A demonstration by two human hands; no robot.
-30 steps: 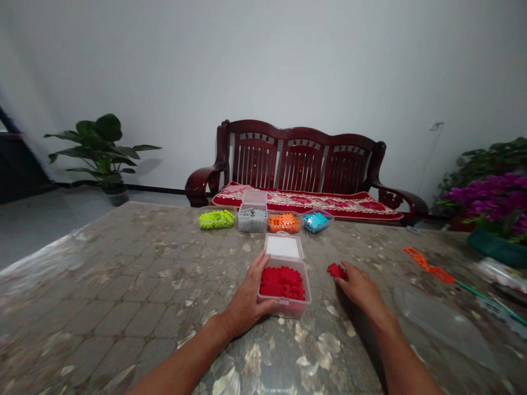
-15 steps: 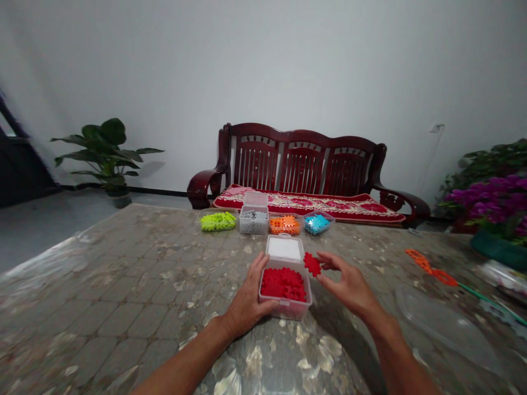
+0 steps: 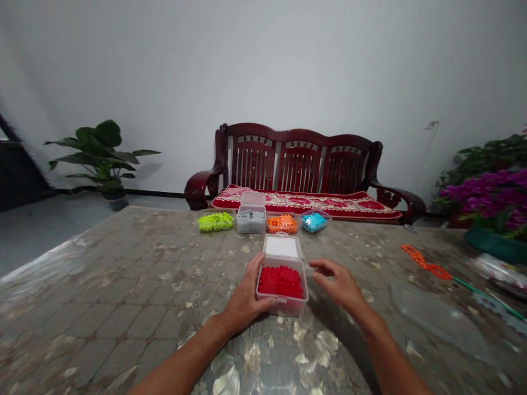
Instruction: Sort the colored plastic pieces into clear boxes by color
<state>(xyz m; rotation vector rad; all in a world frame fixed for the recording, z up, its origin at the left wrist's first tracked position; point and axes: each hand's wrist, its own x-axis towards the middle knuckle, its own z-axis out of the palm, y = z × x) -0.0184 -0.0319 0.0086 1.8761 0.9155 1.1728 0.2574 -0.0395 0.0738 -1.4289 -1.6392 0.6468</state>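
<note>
A clear plastic box [image 3: 287, 307] with its lid [image 3: 282, 247] swung back is in front of me, filled with red interlocking building pieces [image 3: 280, 281]. My left hand [image 3: 246, 296] grips the box along its left side, thumb at the front wall and fingers along the far left edge. Just right of the box hovers my right hand [image 3: 335, 282], thumb and forefinger apart, with nothing visible between them. Its other fingers are curled and partly hidden.
Behind stand boxes of green pieces [image 3: 216, 221], grey pieces [image 3: 251, 219], orange pieces [image 3: 282, 223] and blue pieces [image 3: 313, 221]. At right lie a loose clear lid [image 3: 440, 318] and joined orange pieces [image 3: 424, 260] on a green rod. A wooden bench [image 3: 298, 164] stands beyond the table.
The red gear-shaped piece that my right hand held beside the box has left its fingers; the pieces in the box now look flatter on top. My left hand keeps its grip.
</note>
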